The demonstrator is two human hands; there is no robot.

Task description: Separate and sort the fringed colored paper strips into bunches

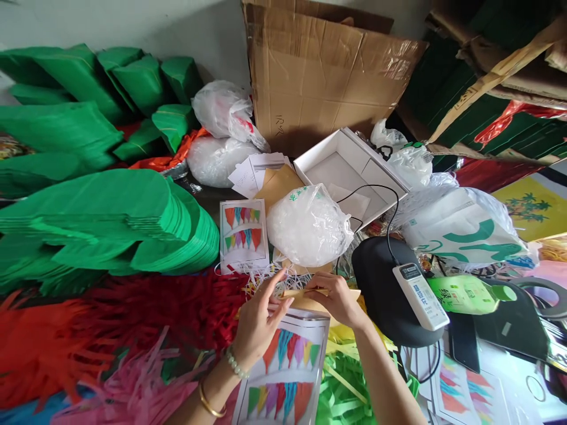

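Observation:
A folded piece of tan kraft paper [305,302] lies between my two hands, above a printed sheet. My left hand [262,316], with a beaded bracelet and a gold bangle on the wrist, has its thumb and fingers around the paper's left end. Bent over the paper's right part are the fingers of my right hand [339,298]; their tips are partly hidden. Just below, the printed sheet [283,375] shows coloured tassel garlands, in a clear sleeve with a shiny top edge. Thin white ties [261,277] lie tangled behind my left hand.
Green paper stacks [88,206] and red fringed paper [190,307] fill the left. Ahead are a knotted plastic bag [308,227], another printed card [243,236] and a white box [345,159]. A black case [376,295] carries a white power bank [420,298], beside a green bottle [465,293].

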